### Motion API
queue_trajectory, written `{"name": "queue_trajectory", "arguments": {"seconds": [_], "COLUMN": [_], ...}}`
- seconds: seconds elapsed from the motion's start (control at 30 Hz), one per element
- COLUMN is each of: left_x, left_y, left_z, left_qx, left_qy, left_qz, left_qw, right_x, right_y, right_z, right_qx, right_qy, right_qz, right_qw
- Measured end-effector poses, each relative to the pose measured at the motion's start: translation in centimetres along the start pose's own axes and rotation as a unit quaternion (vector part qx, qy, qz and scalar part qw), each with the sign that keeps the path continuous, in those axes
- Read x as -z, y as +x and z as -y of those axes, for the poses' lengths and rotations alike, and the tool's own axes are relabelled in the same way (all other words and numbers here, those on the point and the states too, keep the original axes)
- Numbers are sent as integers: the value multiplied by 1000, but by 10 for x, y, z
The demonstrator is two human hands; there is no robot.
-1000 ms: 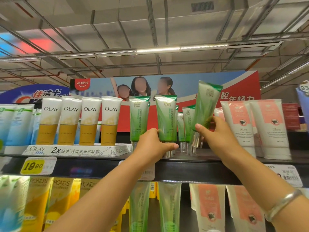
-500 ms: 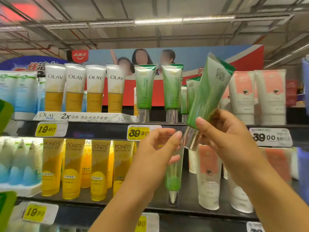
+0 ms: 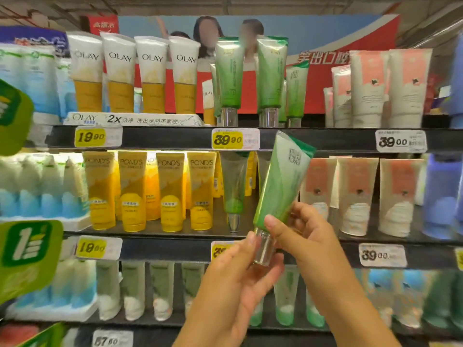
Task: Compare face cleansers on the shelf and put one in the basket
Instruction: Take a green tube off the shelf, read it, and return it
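The green cleanser tube (image 3: pixel 278 181) is held in front of the shelves, above and between both hands. The left hand (image 3: pixel 238 279) sits below and left of it, fingers loosely curled, thumb touching the silver cap (image 3: pixel 263 249). The right hand (image 3: pixel 300 236) pinches the tube's lower body between thumb and fingers. The long axis is near vertical, tilted right: cap down, crimped end up toward the 39.90 price tag (image 3: pixel 235 139).

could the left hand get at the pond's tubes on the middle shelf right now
Probably yes: the left hand only steadies the cap of the green tube, and nothing stands before the Pond's tubes.
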State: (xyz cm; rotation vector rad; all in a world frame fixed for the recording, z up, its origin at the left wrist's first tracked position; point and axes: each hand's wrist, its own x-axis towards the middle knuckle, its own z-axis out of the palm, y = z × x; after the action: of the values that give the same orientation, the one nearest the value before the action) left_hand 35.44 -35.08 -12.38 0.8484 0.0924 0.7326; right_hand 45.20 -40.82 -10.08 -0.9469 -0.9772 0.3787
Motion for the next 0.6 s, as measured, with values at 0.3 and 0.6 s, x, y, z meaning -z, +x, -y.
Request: {"name": "queue_trajectory", "arguments": {"seconds": [0.3, 0.6], "left_x": [45, 83], "left_y": [-55, -99], "left_z": [5, 11], "left_qx": [75, 167], "left_qy": [-44, -72], "left_qz": [-41, -54], "left_qw": [995, 982], "right_x": [-37, -53], "right_y": [-60, -112], "right_z": [-31, -48], "right_qx": [-54, -81], "right_qy": [-4, 67], "right_qz": [-48, -122], "right_qw": [997, 987]}}
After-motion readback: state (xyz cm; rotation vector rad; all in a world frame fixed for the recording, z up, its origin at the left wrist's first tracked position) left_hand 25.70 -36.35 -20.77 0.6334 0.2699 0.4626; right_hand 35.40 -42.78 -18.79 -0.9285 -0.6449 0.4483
